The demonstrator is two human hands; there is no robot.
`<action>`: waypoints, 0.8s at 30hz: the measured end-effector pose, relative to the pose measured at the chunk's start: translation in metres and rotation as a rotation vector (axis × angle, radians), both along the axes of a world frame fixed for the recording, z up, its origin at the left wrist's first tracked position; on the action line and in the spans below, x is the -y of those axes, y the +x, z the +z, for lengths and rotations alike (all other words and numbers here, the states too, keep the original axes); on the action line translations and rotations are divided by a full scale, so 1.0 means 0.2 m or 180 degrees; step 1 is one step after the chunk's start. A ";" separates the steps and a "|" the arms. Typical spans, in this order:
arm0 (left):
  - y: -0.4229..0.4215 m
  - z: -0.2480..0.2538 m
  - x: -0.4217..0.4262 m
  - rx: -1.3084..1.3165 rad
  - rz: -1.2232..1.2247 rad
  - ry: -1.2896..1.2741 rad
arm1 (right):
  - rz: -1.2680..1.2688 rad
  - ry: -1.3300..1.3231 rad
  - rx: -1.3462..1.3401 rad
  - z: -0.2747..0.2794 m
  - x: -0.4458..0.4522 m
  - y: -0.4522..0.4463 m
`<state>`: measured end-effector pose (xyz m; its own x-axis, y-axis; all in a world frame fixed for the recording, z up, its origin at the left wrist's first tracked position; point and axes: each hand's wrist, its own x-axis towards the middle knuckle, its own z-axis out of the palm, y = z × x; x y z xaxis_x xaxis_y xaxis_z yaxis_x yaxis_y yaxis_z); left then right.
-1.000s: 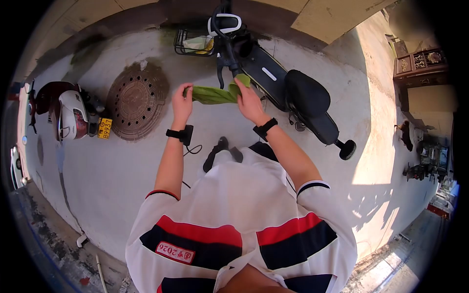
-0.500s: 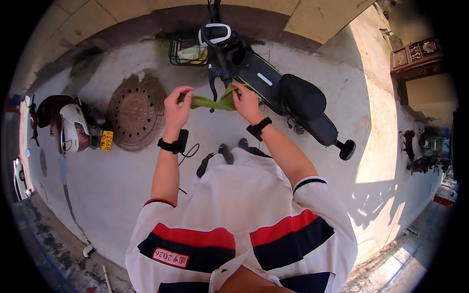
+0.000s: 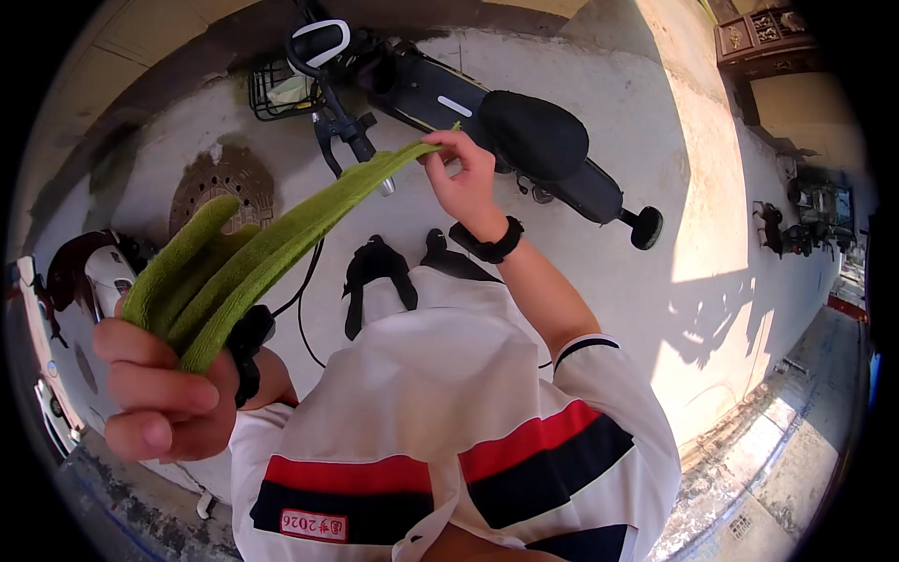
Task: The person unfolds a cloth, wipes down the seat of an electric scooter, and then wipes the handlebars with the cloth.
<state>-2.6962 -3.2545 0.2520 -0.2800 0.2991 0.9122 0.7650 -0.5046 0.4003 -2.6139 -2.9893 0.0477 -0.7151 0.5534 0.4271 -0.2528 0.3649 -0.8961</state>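
A green towel-like cloth [image 3: 281, 239] is stretched slantwise between my two hands. My left hand [image 3: 164, 398], close to the camera at lower left, grips its bunched, folded end. The other end is pinched between the thumb and fingers of my right hand [image 3: 461, 183]. Just beyond the right hand stands a black electric scooter [image 3: 421, 94], its handlebar grip partly behind the cloth. The scooter's black seat [image 3: 534, 134] lies to the right of that hand.
A wire basket [image 3: 272, 94] with something pale inside is on the scooter's front. To the left are a round manhole cover [image 3: 215, 183], partly hidden by the cloth, and another scooter [image 3: 98, 267]. A carved wooden piece [image 3: 763, 36] stands far right.
The cloth has been drawn out longer. My left hand has come down and left, nearer the camera, while my right hand keeps its end near the scooter. The view has shifted.
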 end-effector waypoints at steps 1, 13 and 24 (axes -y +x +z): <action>0.02 0.10 -0.04 0.0161 -0.0850 0.0316 | 0.0007 0.0033 -0.0088 0.06 0.02 0.01; -0.42 -0.79 -0.54 0.1572 -0.0703 -0.1471 | -0.0027 0.0295 -0.0414 0.32 0.23 -0.19; -0.53 -1.10 -0.59 0.2054 -0.1272 -0.1997 | -0.0225 0.0589 -0.0265 0.37 0.42 -0.43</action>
<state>-2.8016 -3.1363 0.0323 -0.4415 0.8578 0.2633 0.1250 -0.2318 0.9647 -2.6994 -3.0731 0.1226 -0.6353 0.5076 0.5820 -0.2910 0.5408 -0.7892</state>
